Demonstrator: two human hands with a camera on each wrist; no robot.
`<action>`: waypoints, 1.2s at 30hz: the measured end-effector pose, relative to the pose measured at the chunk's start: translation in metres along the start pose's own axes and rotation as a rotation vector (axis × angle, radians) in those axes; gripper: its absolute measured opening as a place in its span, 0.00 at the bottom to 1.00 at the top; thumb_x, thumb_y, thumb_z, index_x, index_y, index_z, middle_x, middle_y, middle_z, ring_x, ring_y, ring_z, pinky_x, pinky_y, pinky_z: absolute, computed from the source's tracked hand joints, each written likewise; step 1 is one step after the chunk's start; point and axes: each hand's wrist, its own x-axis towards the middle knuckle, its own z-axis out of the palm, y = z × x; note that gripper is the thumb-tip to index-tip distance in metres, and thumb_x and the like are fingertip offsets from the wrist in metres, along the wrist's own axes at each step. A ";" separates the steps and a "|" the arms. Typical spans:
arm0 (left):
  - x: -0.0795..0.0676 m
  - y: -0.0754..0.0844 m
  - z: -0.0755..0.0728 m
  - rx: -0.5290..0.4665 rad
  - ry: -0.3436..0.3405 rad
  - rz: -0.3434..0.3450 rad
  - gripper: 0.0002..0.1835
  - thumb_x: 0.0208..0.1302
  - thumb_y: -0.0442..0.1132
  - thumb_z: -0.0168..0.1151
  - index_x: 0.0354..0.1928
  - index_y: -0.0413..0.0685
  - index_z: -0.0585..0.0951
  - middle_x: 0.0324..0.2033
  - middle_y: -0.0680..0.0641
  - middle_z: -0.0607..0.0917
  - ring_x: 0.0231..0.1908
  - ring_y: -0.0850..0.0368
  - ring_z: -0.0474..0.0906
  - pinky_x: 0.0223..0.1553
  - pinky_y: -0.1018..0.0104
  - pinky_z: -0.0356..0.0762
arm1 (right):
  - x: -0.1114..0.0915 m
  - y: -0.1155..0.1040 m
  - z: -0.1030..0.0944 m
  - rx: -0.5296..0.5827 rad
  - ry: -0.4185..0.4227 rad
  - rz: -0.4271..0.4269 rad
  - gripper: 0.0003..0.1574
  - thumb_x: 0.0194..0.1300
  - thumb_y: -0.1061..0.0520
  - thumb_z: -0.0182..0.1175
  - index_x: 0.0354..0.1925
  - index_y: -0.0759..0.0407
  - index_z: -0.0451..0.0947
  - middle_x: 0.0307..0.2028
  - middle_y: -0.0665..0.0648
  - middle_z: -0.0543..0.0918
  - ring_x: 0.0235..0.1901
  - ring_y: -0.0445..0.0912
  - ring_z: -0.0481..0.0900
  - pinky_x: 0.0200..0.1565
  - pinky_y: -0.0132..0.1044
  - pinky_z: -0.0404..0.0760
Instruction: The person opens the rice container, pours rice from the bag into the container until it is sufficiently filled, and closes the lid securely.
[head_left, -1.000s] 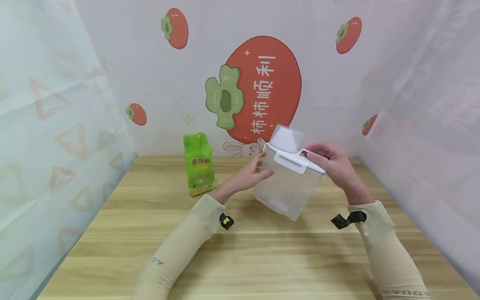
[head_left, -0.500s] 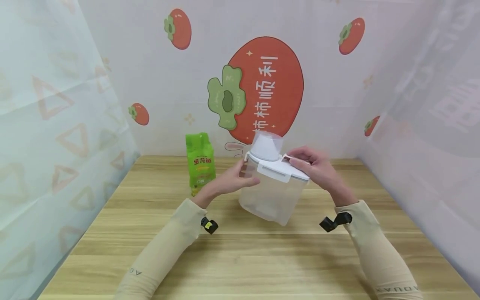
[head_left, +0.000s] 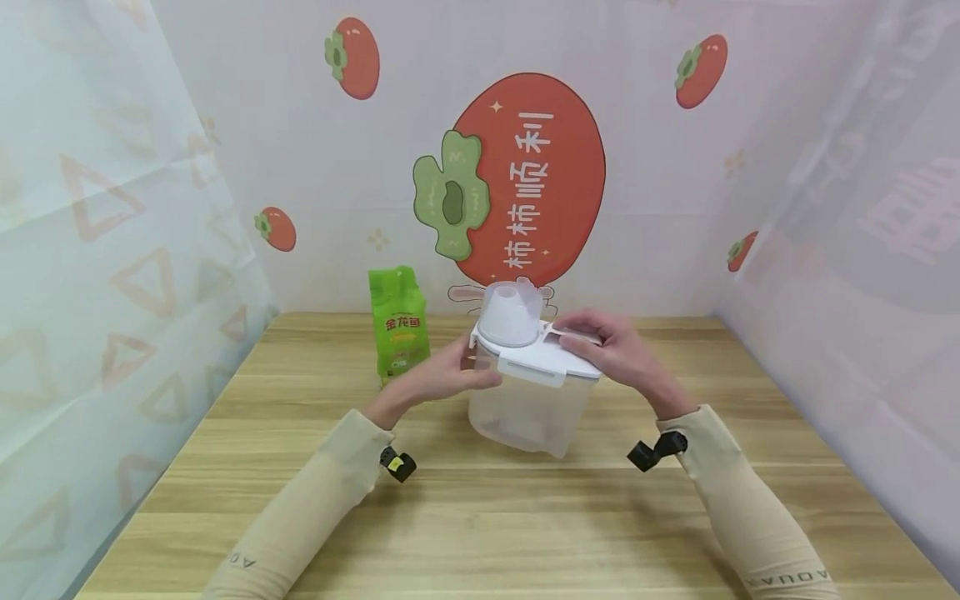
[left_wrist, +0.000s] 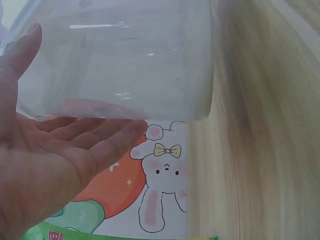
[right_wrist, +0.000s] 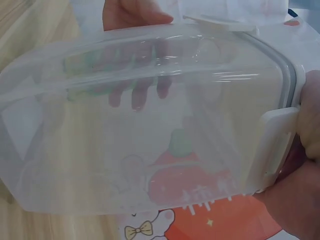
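Note:
A translucent plastic storage container [head_left: 525, 408] with a white lid [head_left: 555, 358] hangs slightly tilted close over the table. On the lid's left part stands a clear measuring cup [head_left: 510, 315]. My right hand [head_left: 611, 346] grips the lid's right side, fingers at the handle and thumb over the top. At the container's left side is my left hand [head_left: 442, 371], its thumb in front and its nearly straight fingers reaching behind. Those fingers [right_wrist: 137, 97] show through the clear wall in the right wrist view. The left wrist view shows the left palm [left_wrist: 45, 165] upturned beside the wall.
A green food packet [head_left: 400, 321] stands upright behind my left forearm. The wooden table [head_left: 480, 525] ends at a printed cloth backdrop [head_left: 645, 250], and pale cloth walls [head_left: 135, 250] rise along both sides.
Both hands and the container have moved left and lower, nearer to me. The container is less tilted, and its lid shows more of its top. The green packet has stayed in place.

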 end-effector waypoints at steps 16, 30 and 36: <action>-0.019 -0.008 0.013 0.002 0.074 -0.026 0.51 0.52 0.45 0.76 0.71 0.47 0.53 0.64 0.44 0.67 0.63 0.47 0.70 0.58 0.52 0.78 | -0.005 0.021 0.012 0.010 -0.087 -0.054 0.13 0.62 0.61 0.67 0.46 0.52 0.85 0.46 0.55 0.87 0.43 0.36 0.79 0.38 0.29 0.76; -0.033 -0.010 0.017 -0.041 0.068 -0.076 0.52 0.52 0.46 0.76 0.70 0.54 0.49 0.65 0.47 0.61 0.64 0.47 0.68 0.56 0.56 0.80 | -0.010 0.008 0.019 -0.062 -0.083 -0.283 0.17 0.60 0.66 0.67 0.46 0.52 0.84 0.46 0.53 0.87 0.48 0.41 0.81 0.50 0.22 0.76; -0.035 -0.005 0.014 -0.016 0.093 0.081 0.56 0.53 0.39 0.75 0.73 0.59 0.43 0.68 0.47 0.60 0.64 0.46 0.68 0.61 0.49 0.75 | -0.013 0.001 0.029 -0.187 0.044 -0.476 0.19 0.52 0.72 0.68 0.43 0.59 0.84 0.47 0.60 0.87 0.49 0.53 0.83 0.58 0.21 0.72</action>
